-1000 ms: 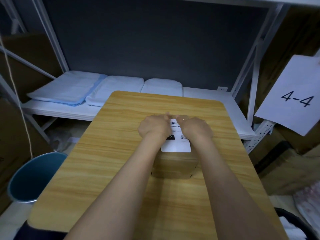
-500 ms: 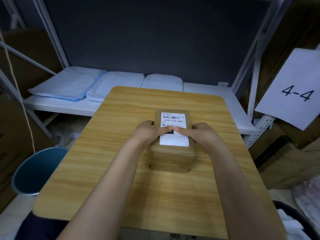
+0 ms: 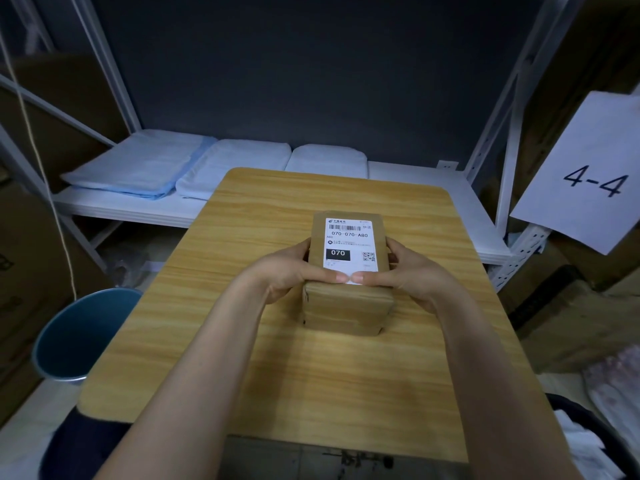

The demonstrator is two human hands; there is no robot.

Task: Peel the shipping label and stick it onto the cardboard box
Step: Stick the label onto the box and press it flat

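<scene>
The label is down now, lying flat on top of the box, and the box sits mid-counter. A second ago both hands were bunched over the far end of the label, hiding most of it. Half a second ago they had slid back to the middle. Now they are at the near edge, and nearly the whole printed face shows: barcode, 070-070-A80, the black 070 block, the small square code.

Left hand wraps the box's left side, thumb lying across the near top edge. Right hand mirrors it on the right side, thumb tip meeting the left one right on the label's near margin. Both grips are closed around the box, fingers down the sides, thumbs pressing on top.

So that looks like a smoothing pass from far end to near end, just about finished. The label seems square to the box, with no lifted corner or bubble that I can see, though the strip under the thumbs is hidden. By my reading the sticking is essentially done; what's left is a last press on that near edge and letting go. No backing sheet in view.

Around it: bin on the floor to the left, a shelf behind with folded cloths, and a 4-4 sign on the right.
</scene>
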